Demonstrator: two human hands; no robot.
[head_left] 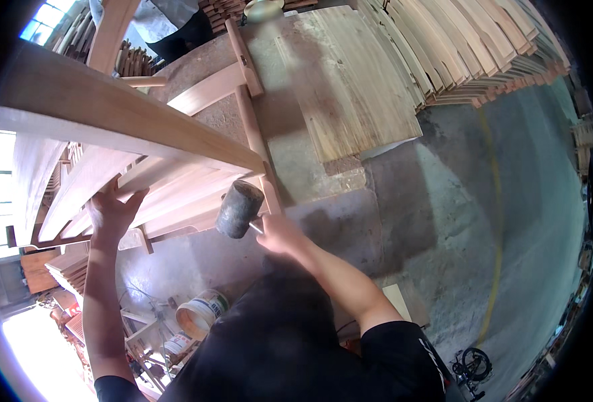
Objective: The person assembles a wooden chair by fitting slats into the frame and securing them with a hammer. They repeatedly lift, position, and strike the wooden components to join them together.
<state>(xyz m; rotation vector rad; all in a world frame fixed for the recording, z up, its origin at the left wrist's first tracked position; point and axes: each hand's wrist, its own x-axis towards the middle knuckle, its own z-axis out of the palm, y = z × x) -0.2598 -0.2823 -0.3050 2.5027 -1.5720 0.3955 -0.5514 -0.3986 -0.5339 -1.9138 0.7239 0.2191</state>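
A pale wooden frame with several long slats, a chair or bench back by its look, stands tilted at the left under a thick rail. My left hand grips a wooden slat of it, thumb spread to one side and some fingers partly hidden behind the wood. With my right hand I hold a mallet by its thin handle, fingers wrapped round it. The mallet's dark, barrel-shaped head is close by the frame's right end, near a rounded upright post; whether they touch I cannot tell.
A wide wooden panel lies beyond the frame, beside a tall stack of curved wooden parts. A person is at the far left. An open bucket stands near my left side. A bicycle shows at the lower right.
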